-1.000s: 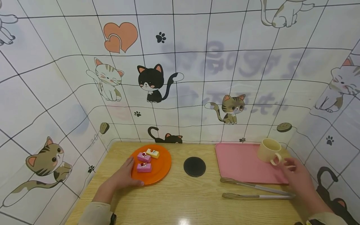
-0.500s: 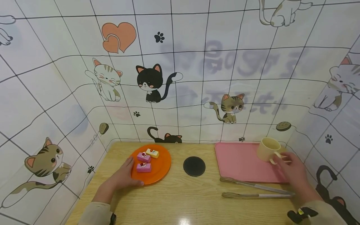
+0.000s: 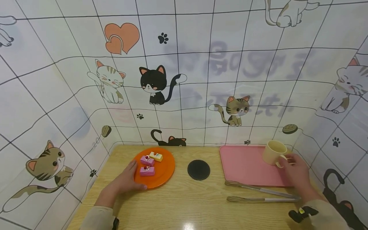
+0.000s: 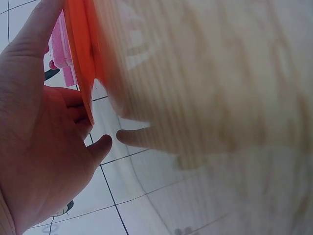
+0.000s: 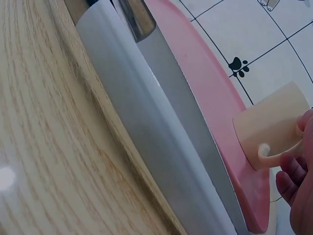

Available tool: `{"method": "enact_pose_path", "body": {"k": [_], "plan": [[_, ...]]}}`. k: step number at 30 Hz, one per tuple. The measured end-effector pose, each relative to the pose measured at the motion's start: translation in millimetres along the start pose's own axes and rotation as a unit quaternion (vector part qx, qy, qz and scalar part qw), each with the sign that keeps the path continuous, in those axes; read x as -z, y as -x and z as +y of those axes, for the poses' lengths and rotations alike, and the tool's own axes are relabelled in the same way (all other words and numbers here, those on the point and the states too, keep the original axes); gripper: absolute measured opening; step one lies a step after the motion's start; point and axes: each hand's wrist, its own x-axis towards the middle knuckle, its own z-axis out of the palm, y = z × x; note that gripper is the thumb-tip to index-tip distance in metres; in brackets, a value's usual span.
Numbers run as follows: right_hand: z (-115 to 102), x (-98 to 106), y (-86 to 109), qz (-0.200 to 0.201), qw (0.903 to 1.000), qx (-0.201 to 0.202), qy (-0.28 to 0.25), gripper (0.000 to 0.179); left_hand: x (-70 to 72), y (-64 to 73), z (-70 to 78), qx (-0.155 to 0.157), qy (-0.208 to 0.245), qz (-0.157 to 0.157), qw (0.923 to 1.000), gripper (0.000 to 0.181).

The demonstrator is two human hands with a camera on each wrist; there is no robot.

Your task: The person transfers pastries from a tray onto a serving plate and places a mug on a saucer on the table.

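In the head view, my left hand holds the left rim of an orange plate, thumb at the near edge and fingers along the far side. Two pink toy cake slices and a yellow toy cake slice sit on that plate. My right hand pinches the handle of a pale yellow mug, which stands upright at the right end of a pink tray. The right wrist view shows the fingers at the mug's handle, with the mug's base right at the tray.
Two utensils with wire-like heads and pale handles, a front one and a back one, lie before the tray. A black round coaster lies between plate and tray. Cat-printed walls enclose the wooden table.
My right hand has moved left and slightly up, closing its fingers on the mug's handle. The left hand and the plate stay where they were.
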Motion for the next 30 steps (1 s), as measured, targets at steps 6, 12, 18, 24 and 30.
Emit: {"method": "enact_pose_path", "body": {"k": [6, 12, 18, 24, 30], "plan": [[-4.6, 1.1, 0.4, -0.005, 0.9999, -0.007, 0.011, 0.055, 0.5, 1.2, 1.2, -0.002, 0.003, 0.000, 1.0000, 0.142], [-2.0, 5.5, -1.2, -0.010, 0.9994, 0.005, 0.033, 0.051, 0.6, 0.3, 1.6, 0.001, -0.003, 0.001, 1.0000, 0.142], [1.1, 8.2, -2.7, -0.010, 0.9991, 0.031, 0.029, 0.043, 1.8, 0.6, 2.4, -0.008, -0.005, 0.003, 1.0000, 0.142], [2.0, 8.7, -1.2, -0.011, 0.9980, 0.060, 0.016, 0.036, 2.9, 2.2, 4.0, -0.020, -0.006, 0.006, 0.9998, 0.140], [2.9, 8.6, -1.1, -0.016, 0.9982, 0.050, 0.027, 0.039, 2.8, 2.7, 4.4, -0.014, -0.007, 0.003, 0.9999, 0.140]]}}
